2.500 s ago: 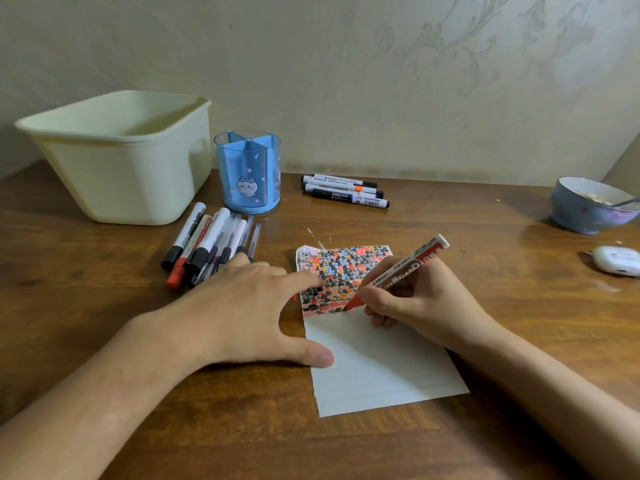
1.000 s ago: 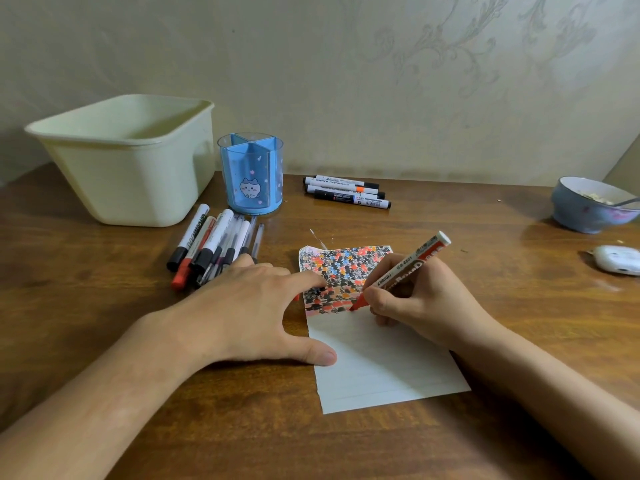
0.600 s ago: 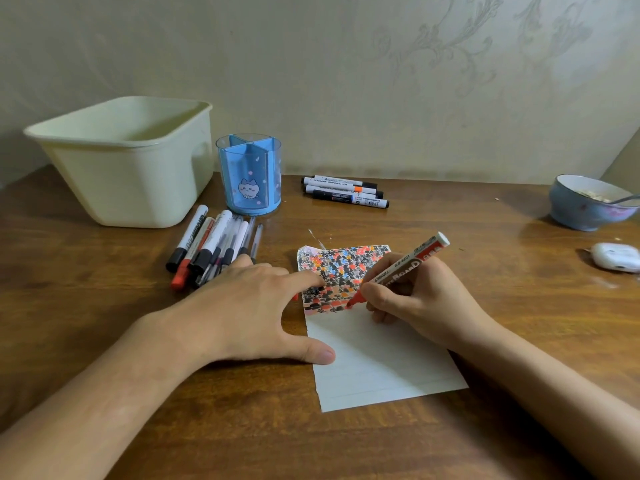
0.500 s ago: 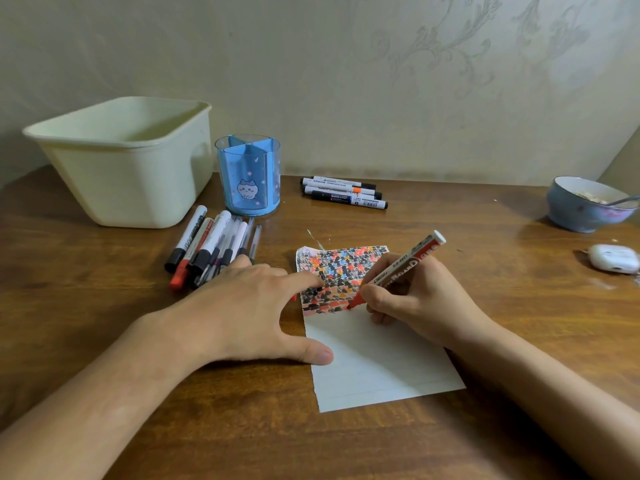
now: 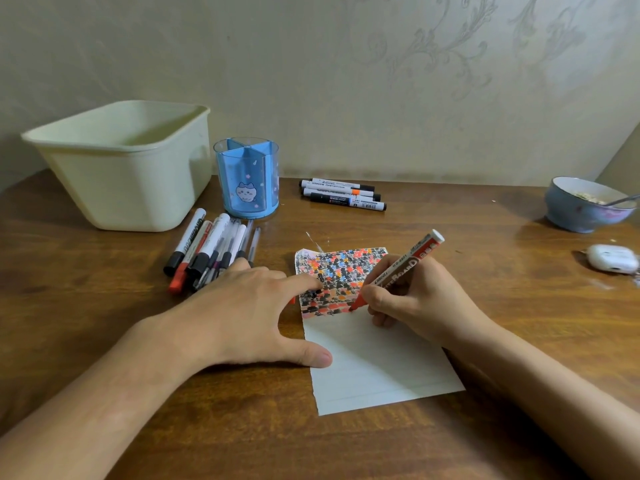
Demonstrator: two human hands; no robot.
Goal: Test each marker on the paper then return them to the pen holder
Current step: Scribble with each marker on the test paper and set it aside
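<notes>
A white paper (image 5: 374, 362) lies on the wooden table (image 5: 104, 306), its upper part filled with red and black marks. My right hand (image 5: 415, 299) grips a red whiteboard marker (image 5: 403, 268), tip down on the paper at the lower edge of the marks. My left hand (image 5: 249, 313) lies flat, fingers spread, pressing the paper's left edge. A bunch of several markers (image 5: 207, 251) lies left of the paper. The blue pen holder (image 5: 246, 178) stands behind them, with no marker showing in it. Three more markers (image 5: 343, 195) lie at the back.
A cream plastic tub (image 5: 124, 164) stands at the back left beside the pen holder. A blue bowl (image 5: 585, 206) with a spoon sits at the far right, a white earbud case (image 5: 611, 258) in front of it. The wall runs close behind.
The marker tip has stayed at the lower edge of the coloured patch with only small shifts. My left hand has kept its place on the paper.
</notes>
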